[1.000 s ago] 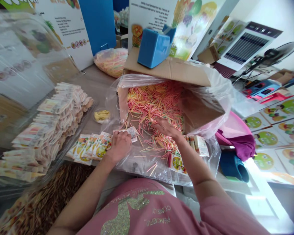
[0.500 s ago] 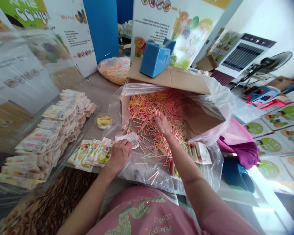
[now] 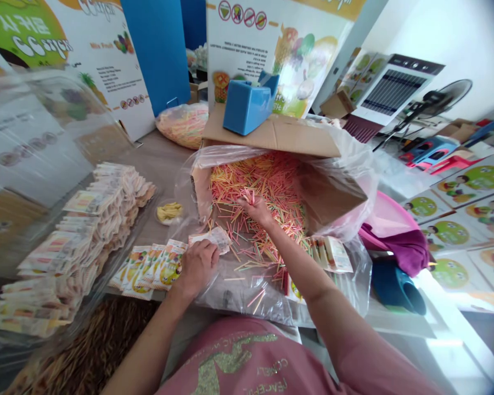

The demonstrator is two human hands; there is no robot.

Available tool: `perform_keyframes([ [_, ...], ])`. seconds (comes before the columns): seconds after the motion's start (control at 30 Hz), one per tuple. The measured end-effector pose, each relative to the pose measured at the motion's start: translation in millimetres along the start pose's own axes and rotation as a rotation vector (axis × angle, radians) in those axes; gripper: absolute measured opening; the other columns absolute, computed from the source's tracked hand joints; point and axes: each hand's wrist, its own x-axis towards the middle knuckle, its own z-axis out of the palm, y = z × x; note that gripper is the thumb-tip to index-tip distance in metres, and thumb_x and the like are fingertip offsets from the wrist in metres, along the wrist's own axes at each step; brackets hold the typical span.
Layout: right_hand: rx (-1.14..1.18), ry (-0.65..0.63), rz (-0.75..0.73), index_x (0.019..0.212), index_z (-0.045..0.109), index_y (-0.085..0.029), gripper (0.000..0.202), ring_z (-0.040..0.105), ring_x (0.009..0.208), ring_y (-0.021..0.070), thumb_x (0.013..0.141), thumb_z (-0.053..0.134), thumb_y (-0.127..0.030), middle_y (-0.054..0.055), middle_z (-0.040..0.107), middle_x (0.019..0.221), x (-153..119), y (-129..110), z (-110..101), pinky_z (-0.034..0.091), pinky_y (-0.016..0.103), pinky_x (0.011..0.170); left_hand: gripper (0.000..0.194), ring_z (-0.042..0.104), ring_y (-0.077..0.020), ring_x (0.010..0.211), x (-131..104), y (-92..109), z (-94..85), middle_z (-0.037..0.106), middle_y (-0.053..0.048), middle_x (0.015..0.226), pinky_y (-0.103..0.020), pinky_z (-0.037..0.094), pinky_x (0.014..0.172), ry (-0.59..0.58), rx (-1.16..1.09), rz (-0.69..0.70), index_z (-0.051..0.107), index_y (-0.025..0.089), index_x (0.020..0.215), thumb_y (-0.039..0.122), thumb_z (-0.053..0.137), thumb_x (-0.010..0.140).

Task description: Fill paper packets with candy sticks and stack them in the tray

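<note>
My right hand (image 3: 257, 209) is closed around a small bunch of coloured candy sticks (image 3: 248, 196), over the mouth of a cardboard box lying on its side. Loose pink, yellow and green candy sticks (image 3: 267, 175) fill the box (image 3: 329, 203) and spill onto the table. My left hand (image 3: 200, 264) rests curled on a white printed packet (image 3: 214, 239), its fingertips partly hidden. Left of it, several yellow and white packets (image 3: 156, 266) lie fanned out. A small dish of yellow rubber-band-like pieces (image 3: 169, 212) stands behind them.
Stacked packets (image 3: 82, 236) cover the table's left side behind clear plastic. A blue tape dispenser (image 3: 247, 104) sits on the box's top. More packets (image 3: 331, 253) lie right of my right forearm. A filled bag (image 3: 183, 125) stands at the back.
My right hand has moved left across the sticks with the bunch in its fingers. My left hand stays at the white packet. The whole view has shifted slightly.
</note>
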Motion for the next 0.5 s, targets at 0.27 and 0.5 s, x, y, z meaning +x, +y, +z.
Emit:
perform_keyframes([
  [0.27, -0.05, -0.05, -0.15, 0.107, 0.077, -0.025, 0.053, 0.061, 0.128, 0.0251, 0.099, 0.044, -0.066, 0.009, 0.074, 0.123, 1.0, -10.9, -4.6, 0.039, 0.042, 0.117, 0.027, 0.063, -0.0258, 0.099, 12.6, -2.1, -5.5, 0.075, -0.009, 0.098, -0.036, 0.047, 0.085, 0.111, 0.055, 0.011, 0.076, 0.021, 0.084, 0.015, 0.052, 0.095],
  [0.5, 0.081, 0.176, -0.008, 0.101, 0.071, -0.023, 0.055, 0.063, 0.082, 0.0218, 0.096, 0.041, -0.069, 0.006, 0.067, 0.08, -1.8, 0.4, 11.1, 0.054, 0.036, 0.084, 0.027, 0.064, -0.0256, 0.094, 1.6, 0.6, 7.1, 0.075, -0.009, 0.093, -0.036, 0.047, 0.084, 0.061, 0.026, 0.006, 0.079, 0.021, 0.09, 0.021, 0.053, 0.099],
])
